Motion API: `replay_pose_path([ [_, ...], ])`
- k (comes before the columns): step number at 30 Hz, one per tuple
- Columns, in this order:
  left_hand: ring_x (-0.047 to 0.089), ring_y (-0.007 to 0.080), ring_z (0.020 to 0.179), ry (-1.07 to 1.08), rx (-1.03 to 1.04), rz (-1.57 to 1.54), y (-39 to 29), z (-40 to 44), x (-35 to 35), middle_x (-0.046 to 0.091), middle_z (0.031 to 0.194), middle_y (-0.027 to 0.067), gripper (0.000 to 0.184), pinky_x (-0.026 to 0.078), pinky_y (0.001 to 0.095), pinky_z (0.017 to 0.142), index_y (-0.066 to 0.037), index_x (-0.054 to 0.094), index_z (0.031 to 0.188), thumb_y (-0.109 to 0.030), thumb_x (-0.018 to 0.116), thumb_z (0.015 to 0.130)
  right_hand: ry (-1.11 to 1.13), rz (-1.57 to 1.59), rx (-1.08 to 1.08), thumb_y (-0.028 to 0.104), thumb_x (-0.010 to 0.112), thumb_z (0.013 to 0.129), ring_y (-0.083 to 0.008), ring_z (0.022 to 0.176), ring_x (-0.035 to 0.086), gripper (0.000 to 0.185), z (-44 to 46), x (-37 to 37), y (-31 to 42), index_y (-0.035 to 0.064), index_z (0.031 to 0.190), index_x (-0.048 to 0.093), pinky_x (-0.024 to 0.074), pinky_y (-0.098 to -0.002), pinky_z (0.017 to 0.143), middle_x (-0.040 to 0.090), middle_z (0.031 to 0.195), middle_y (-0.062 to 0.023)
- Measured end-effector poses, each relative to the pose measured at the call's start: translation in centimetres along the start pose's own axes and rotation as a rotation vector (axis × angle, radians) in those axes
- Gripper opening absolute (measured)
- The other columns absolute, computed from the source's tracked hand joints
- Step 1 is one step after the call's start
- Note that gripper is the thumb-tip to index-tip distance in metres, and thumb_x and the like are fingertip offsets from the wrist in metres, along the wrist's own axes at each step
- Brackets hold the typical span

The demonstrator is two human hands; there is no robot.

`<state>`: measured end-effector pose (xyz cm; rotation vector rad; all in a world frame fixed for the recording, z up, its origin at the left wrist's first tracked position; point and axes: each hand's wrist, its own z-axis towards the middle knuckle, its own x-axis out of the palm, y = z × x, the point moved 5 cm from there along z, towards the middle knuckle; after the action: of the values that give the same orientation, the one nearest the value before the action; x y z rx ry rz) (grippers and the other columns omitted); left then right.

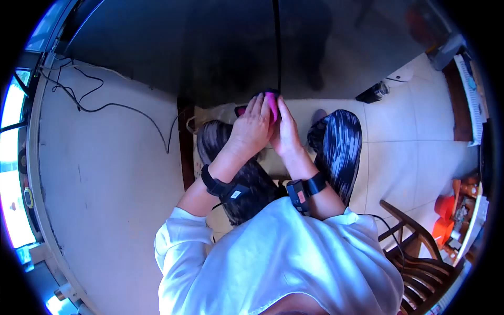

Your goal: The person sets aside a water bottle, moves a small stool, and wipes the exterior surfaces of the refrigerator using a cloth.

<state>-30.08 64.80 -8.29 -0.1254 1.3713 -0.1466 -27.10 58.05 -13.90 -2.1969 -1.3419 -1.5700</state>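
Note:
A pink-and-black item (271, 105), perhaps soft, is held between my two hands in front of the dark panel; its kind cannot be made out. My left hand (253, 127) lies over its near left side with the fingers together, pointing away from me. My right hand (285, 128) presses against its right side, the thumb and fingers partly hidden behind it. A smaller pink patch with a black edge (240, 111) shows just left of my left fingers; whether it belongs to the same item, I cannot tell.
A large dark glossy panel (142, 47) stands ahead. On the left, a pale surface (105, 184) carries a loose black cable (126, 106). A dark cylinder (374, 93) lies on the tiled floor (391, 157). A wooden chair (425, 268) and orange containers (443, 228) are to the right.

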Motion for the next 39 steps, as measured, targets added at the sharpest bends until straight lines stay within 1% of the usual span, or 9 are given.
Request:
replay_pose_path([
  [2,0.052,0.0359,0.123,0.290,-0.010,-0.016,1.6,-0.8,2.0,0.049,0.136,0.0242,0.075,0.048,0.0394,0.097,0.000,0.040,0.140,-0.044,0.064,0.084,-0.008,0.060,0.107,0.051,0.043,0.097,-0.0233,0.112,0.056,0.049,3.3,-5.0,-2.8,0.0105,0.121,0.057,0.0443,-0.0395,0.098,0.061,0.120,-0.0078],
  [7,0.064,0.0365,0.093,0.718,0.020,-0.308,7.0,0.3,4.8,0.068,0.100,0.0189,0.046,0.051,0.0415,0.083,-0.007,0.066,0.111,-0.047,0.058,0.088,-0.240,0.132,0.241,0.043,0.032,0.098,-0.0303,0.110,0.058,0.046,8.0,-13.6,-7.0,0.0079,0.115,0.058,0.0420,-0.0451,0.101,0.063,0.113,-0.0139],
  [14,0.064,0.0368,0.084,0.618,-0.027,-0.258,11.8,0.2,7.1,0.067,0.086,0.0184,0.029,0.050,0.0468,0.075,-0.006,0.065,0.088,-0.032,0.053,0.091,-0.283,0.196,0.118,0.042,0.035,0.099,-0.0337,0.115,0.054,0.044,16.1,-10.9,-8.2,0.0070,0.115,0.057,0.0383,-0.0517,0.104,0.060,0.120,-0.0142],
  [17,0.065,0.0372,0.082,0.443,-0.132,-0.242,13.5,-0.2,4.9,0.067,0.086,0.0184,0.025,0.051,0.0469,0.073,-0.006,0.066,0.087,-0.027,0.053,0.089,-0.110,0.357,0.129,0.042,0.037,0.099,-0.0357,0.135,0.035,0.051,19.4,-7.3,-7.7,0.0114,0.139,0.039,0.0249,-0.0614,0.110,0.042,0.143,-0.0152],
  [20,0.065,0.0371,0.079,0.456,-0.250,-0.196,14.6,-0.7,4.3,0.067,0.081,0.0190,0.024,0.051,0.0468,0.071,-0.006,0.066,0.086,-0.026,0.053,0.089,-0.130,0.436,0.118,0.037,0.036,0.097,-0.0365,0.137,0.031,0.051,21.0,-3.5,-7.1,0.0093,0.141,0.039,0.0182,-0.0610,0.112,0.039,0.146,-0.0156],
  [27,0.067,0.0367,0.077,0.439,-0.259,-0.177,15.3,0.1,4.6,0.067,0.080,0.0195,0.025,0.053,0.0467,0.070,-0.005,0.067,0.086,-0.024,0.052,0.090,-0.329,0.399,0.073,0.038,0.039,0.095,-0.0351,0.134,0.038,0.049,29.0,-15.1,-7.1,0.0130,0.135,0.051,0.0179,-0.0622,0.112,0.047,0.143,-0.0119],
  [29,0.067,0.0363,0.077,0.404,-0.297,-0.136,15.8,0.1,5.0,0.068,0.081,0.0180,0.024,0.054,0.0463,0.070,-0.005,0.067,0.086,-0.024,0.052,0.090,-0.331,0.350,-0.026,0.044,0.041,0.095,-0.0315,0.126,0.047,0.051,28.4,-15.4,-6.1,0.0148,0.136,0.049,0.0268,-0.0636,0.107,0.053,0.137,-0.0105],
  [33,0.067,0.0353,0.077,0.328,-0.263,-0.129,15.8,0.4,4.9,0.069,0.081,0.0174,0.024,0.054,0.0457,0.069,-0.005,0.067,0.085,-0.024,0.053,0.089,-0.376,0.369,-0.058,0.040,0.041,0.095,-0.0338,0.129,0.043,0.049,25.6,-12.2,-3.1,0.0123,0.134,0.049,0.0231,-0.0635,0.109,0.050,0.139,-0.0120],
  [39,0.067,0.0335,0.080,0.292,-0.287,-0.178,15.5,1.1,3.7,0.069,0.080,0.0173,0.022,0.053,0.0445,0.073,-0.005,0.070,0.082,-0.020,0.053,0.083,-0.168,0.192,-0.072,0.025,0.033,0.100,-0.0337,0.144,0.018,0.048,14.9,-0.3,3.9,-0.0005,0.141,0.035,0.0058,-0.0547,0.118,0.028,0.153,-0.0174],
])
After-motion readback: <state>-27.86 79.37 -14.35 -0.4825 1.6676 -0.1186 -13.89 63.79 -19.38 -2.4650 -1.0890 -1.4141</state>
